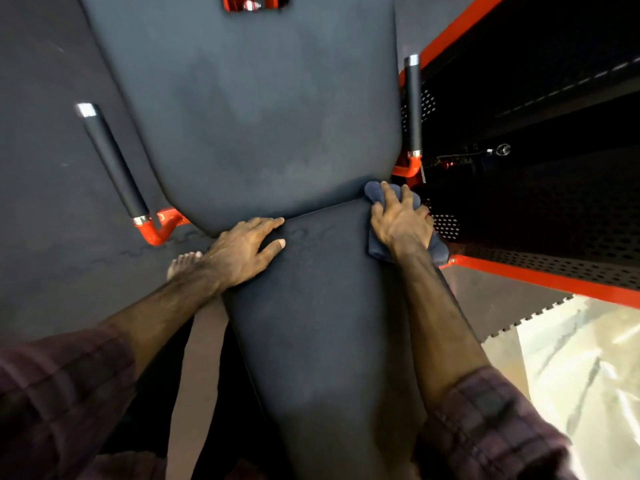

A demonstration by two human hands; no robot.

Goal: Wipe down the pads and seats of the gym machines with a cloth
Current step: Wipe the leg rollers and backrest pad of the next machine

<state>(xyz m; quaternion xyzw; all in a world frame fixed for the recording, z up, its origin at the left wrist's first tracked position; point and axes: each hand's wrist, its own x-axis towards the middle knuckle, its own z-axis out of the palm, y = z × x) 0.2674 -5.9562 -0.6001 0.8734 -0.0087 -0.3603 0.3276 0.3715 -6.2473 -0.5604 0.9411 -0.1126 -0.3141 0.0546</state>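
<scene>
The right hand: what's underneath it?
Under the right hand lies a dark blue cloth, pressed onto the seat pad's right edge. The cloth's middle and the pad beneath are covered.

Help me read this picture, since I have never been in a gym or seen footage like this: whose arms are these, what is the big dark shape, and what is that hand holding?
The camera sits on a person's head and looks down, so the two arms coming up from the bottom edge are their own. The large dark shapes are the padding of an exercise machine: the wide back pad above and the narrower seat below, meeting at a seam. The black bars with orange ends, the left handle and right handle, are grips on either side. The right hand presses a dark blue cloth onto the seat's right edge near the seam. The left hand lies flat on the seat, holding nothing. A bare foot stands on the floor.
</scene>
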